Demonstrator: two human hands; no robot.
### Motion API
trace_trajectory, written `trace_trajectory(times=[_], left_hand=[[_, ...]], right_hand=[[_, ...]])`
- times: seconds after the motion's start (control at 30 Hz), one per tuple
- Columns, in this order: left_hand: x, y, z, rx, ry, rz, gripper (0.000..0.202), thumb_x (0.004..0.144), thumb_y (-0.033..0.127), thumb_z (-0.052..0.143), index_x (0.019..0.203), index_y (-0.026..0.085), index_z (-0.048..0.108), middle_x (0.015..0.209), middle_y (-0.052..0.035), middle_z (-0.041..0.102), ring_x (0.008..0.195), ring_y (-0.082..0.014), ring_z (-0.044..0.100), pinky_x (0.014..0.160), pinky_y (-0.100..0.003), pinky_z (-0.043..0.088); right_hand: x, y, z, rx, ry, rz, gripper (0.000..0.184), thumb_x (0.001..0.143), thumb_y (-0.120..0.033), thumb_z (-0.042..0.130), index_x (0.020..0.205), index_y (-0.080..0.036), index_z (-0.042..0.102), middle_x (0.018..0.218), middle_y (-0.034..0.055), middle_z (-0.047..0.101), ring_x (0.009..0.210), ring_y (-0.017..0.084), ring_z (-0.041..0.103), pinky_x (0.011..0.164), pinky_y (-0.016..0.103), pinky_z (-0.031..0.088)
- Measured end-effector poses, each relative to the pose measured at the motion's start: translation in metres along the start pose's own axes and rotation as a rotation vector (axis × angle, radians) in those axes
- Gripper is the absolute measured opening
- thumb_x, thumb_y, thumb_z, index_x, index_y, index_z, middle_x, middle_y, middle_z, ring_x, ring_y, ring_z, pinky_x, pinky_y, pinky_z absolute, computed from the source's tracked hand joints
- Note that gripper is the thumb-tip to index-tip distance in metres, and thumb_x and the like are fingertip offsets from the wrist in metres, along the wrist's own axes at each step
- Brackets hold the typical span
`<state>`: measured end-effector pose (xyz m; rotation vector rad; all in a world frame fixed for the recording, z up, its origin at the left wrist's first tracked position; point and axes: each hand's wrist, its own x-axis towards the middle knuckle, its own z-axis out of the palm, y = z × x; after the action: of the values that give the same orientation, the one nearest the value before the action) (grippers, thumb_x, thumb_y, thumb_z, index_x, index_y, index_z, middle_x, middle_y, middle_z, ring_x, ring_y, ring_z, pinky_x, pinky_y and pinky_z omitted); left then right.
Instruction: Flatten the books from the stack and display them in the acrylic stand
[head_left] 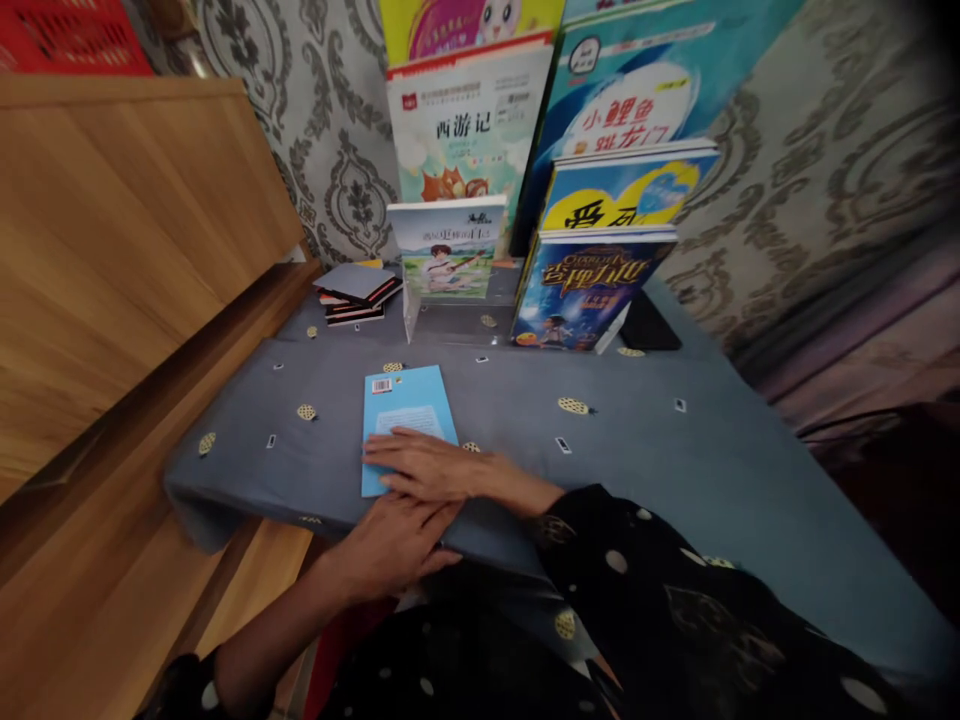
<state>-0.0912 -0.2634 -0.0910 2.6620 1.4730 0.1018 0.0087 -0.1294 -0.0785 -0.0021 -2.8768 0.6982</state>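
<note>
A light blue book (409, 392) lies flat near the table's front edge, a barcode showing at its top left corner. My right hand (427, 463) rests flat across the lower half of its cover, fingers stretched out to the left. Just below it, at the table edge, my left hand (397, 540) lies palm down with its fingers extended, their tips partly hidden under the right hand. Neither hand grips anything. Whether the left fingertips touch the book I cannot tell.
Behind the blue book, a clear stand (457, 322) carries upright books, with a dark blue book (589, 290) at front right. A stack of small books (360, 290) sits back left, and a black flat object (651, 322) back right. A wooden panel (135, 220) borders the left side.
</note>
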Motion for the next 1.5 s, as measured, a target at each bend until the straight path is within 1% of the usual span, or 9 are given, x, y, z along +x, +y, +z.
trace_trajectory(times=[0.13, 0.3, 0.47, 0.67, 0.8, 0.93, 1.1, 1.33, 1.5], left_hand=[[0.000, -0.001, -0.001, 0.042, 0.036, 0.047, 0.062, 0.102, 0.048, 0.035, 0.152, 0.012, 0.025, 0.152, -0.0141, 0.041, 0.142, -0.0252, 0.037, 0.115, -0.041, 0.034], [0.002, -0.002, -0.004, 0.064, 0.041, 0.079, 0.066, 0.101, 0.046, 0.041, 0.154, 0.013, 0.019, 0.158, -0.0124, 0.029, 0.149, -0.0238, 0.021, 0.121, -0.043, 0.025], [0.001, -0.002, -0.006, -0.001, 0.050, 0.069, 0.066, 0.101, 0.045, 0.040, 0.155, 0.017, 0.016, 0.159, -0.0108, 0.027, 0.149, -0.0234, 0.020, 0.122, -0.046, 0.024], [-0.005, -0.006, -0.024, -0.229, 0.056, 0.037, 0.058, 0.102, 0.043, 0.040, 0.153, 0.022, 0.025, 0.153, -0.0073, 0.041, 0.143, -0.0216, 0.036, 0.119, -0.043, 0.032], [-0.009, -0.034, -0.037, -0.351, 0.195, -0.115, 0.042, 0.103, 0.039, 0.034, 0.142, 0.028, 0.045, 0.142, -0.0031, 0.056, 0.134, -0.0184, 0.049, 0.112, -0.038, 0.043], [-0.001, -0.086, -0.034, -0.239, 0.363, -0.334, 0.050, 0.103, 0.043, 0.030, 0.146, 0.022, 0.040, 0.153, -0.0078, 0.042, 0.144, -0.0223, 0.034, 0.118, -0.044, 0.031], [0.008, -0.120, -0.010, -0.112, 0.199, -0.427, 0.064, 0.100, 0.055, 0.032, 0.152, 0.019, 0.028, 0.160, -0.0119, 0.026, 0.149, -0.0271, 0.019, 0.119, -0.048, 0.024], [-0.015, -0.084, -0.002, -0.061, 0.155, -0.296, 0.064, 0.102, 0.053, 0.030, 0.157, 0.024, 0.013, 0.162, -0.0091, 0.019, 0.150, -0.0248, 0.015, 0.120, -0.046, 0.023], [-0.039, -0.043, -0.007, -0.088, 0.124, -0.195, 0.072, 0.100, 0.051, 0.039, 0.157, 0.026, 0.004, 0.162, -0.0090, 0.018, 0.149, -0.0273, 0.018, 0.119, -0.048, 0.025]], right_hand=[[0.031, 0.014, 0.006, -0.091, -0.010, -0.010, 0.046, 0.101, -0.031, 0.043, 0.144, -0.015, 0.044, 0.152, 0.0090, 0.043, 0.146, 0.017, 0.029, 0.121, 0.039, 0.022], [0.049, 0.060, -0.006, -0.224, 0.133, 0.249, 0.053, 0.099, -0.038, 0.045, 0.145, -0.012, 0.042, 0.154, 0.0152, 0.039, 0.145, 0.024, 0.032, 0.120, 0.044, 0.025], [0.031, 0.078, -0.012, -0.272, 0.235, 0.463, 0.054, 0.100, -0.040, 0.038, 0.146, -0.011, 0.041, 0.153, 0.0166, 0.040, 0.145, 0.026, 0.030, 0.119, 0.047, 0.026], [-0.004, 0.056, 0.004, -0.289, 0.261, 0.453, 0.059, 0.101, -0.044, 0.033, 0.147, -0.007, 0.039, 0.155, 0.0194, 0.035, 0.147, 0.028, 0.024, 0.119, 0.052, 0.024], [-0.023, 0.035, 0.010, -0.274, 0.182, 0.403, 0.063, 0.101, -0.046, 0.035, 0.147, -0.003, 0.037, 0.156, 0.0218, 0.031, 0.147, 0.031, 0.022, 0.118, 0.053, 0.025], [-0.038, 0.017, 0.014, -0.260, 0.200, 0.384, 0.062, 0.100, -0.048, 0.037, 0.148, -0.009, 0.037, 0.156, 0.0203, 0.032, 0.147, 0.031, 0.024, 0.117, 0.055, 0.029], [-0.054, 0.000, 0.016, -0.199, 0.204, 0.353, 0.070, 0.096, -0.055, 0.045, 0.151, -0.014, 0.034, 0.156, 0.0192, 0.031, 0.147, 0.031, 0.024, 0.117, 0.055, 0.029], [-0.098, -0.044, 0.027, -0.130, 0.157, 0.297, 0.096, 0.082, -0.063, 0.063, 0.154, -0.013, 0.024, 0.159, 0.0205, 0.023, 0.148, 0.035, 0.018, 0.117, 0.056, 0.028], [-0.136, -0.077, 0.052, -0.156, 0.253, 0.275, 0.085, 0.085, -0.007, 0.050, 0.156, -0.032, 0.011, 0.155, 0.0063, 0.036, 0.141, 0.027, 0.038, 0.111, 0.051, 0.044]])
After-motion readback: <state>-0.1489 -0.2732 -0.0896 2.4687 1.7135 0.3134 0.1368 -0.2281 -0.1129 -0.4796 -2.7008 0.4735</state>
